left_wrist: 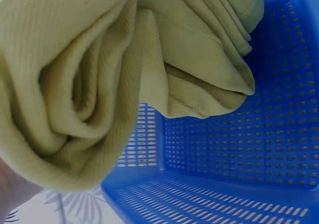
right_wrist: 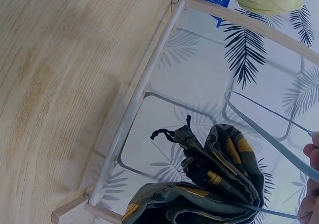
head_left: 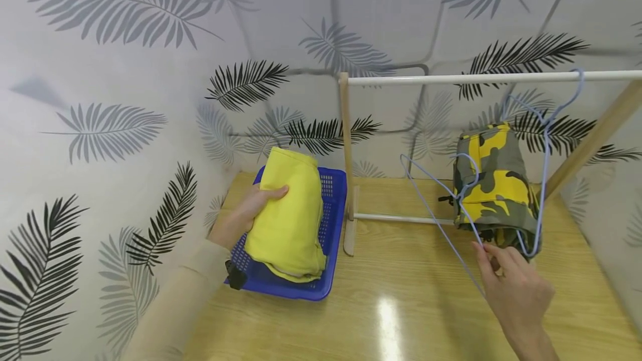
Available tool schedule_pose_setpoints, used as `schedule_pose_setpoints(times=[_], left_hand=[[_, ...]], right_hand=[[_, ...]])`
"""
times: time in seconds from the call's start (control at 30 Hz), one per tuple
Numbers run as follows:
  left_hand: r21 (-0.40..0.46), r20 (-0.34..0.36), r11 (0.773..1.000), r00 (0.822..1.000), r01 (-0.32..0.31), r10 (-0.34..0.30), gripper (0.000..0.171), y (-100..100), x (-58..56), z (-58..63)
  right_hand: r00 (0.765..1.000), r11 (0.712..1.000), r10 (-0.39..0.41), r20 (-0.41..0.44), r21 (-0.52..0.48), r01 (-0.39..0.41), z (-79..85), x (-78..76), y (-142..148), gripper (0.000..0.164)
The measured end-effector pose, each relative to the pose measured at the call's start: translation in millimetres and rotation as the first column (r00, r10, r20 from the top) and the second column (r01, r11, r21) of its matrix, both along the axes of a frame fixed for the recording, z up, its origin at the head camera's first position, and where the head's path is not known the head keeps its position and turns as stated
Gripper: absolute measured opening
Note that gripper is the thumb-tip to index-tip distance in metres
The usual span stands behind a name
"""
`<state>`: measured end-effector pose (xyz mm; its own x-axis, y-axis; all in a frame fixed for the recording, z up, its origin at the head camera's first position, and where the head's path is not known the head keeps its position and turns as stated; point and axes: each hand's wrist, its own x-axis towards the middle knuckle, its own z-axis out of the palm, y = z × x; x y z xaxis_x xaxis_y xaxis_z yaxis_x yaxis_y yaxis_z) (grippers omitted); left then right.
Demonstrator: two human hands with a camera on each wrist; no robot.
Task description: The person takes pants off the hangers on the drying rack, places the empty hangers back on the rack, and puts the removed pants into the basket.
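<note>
My left hand (head_left: 253,205) grips a folded yellow garment (head_left: 291,216) by its left side, thumb lying on top. The garment is over the blue perforated basket (head_left: 339,199); ribbed folds of its cloth (left_wrist: 199,59) fill the upper part of the left wrist view. A light blue hanger (head_left: 460,197) is pinched in my right hand (head_left: 519,286), held tilted in front of the rack. Behind it, a yellow, grey and black camouflage garment (head_left: 494,155) hangs folded over a second light blue hanger (head_left: 545,127), whose hook is on the rail.
A small rack with a white top rail (head_left: 396,80), wooden posts (head_left: 346,144) and a lower white bar (head_left: 401,218) stands on the wood-grain table (head_left: 391,272). Leaf-patterned sheeting (head_left: 120,194) covers the walls behind and at the sides.
</note>
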<state>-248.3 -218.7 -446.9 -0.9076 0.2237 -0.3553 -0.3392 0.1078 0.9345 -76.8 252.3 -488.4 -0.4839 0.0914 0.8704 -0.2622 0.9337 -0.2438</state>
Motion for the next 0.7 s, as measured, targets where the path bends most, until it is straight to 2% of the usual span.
schedule_pose_setpoints(times=[0.33,0.7], left_hand=[[0.020,0.036,1.000,0.999,-0.006,0.006,0.029,1.2,-5.3,-17.9],[-0.057,0.042,0.998,0.999,-0.013,0.016,0.032,3.2,-9.0,-27.5]], right_hand=[[1.000,1.000,0.006,0.002,-0.004,-0.006,0.8,-0.6,-1.6,0.059],[1.000,1.000,-0.005,0.009,-0.005,0.005,0.9,0.0,0.3,0.062]])
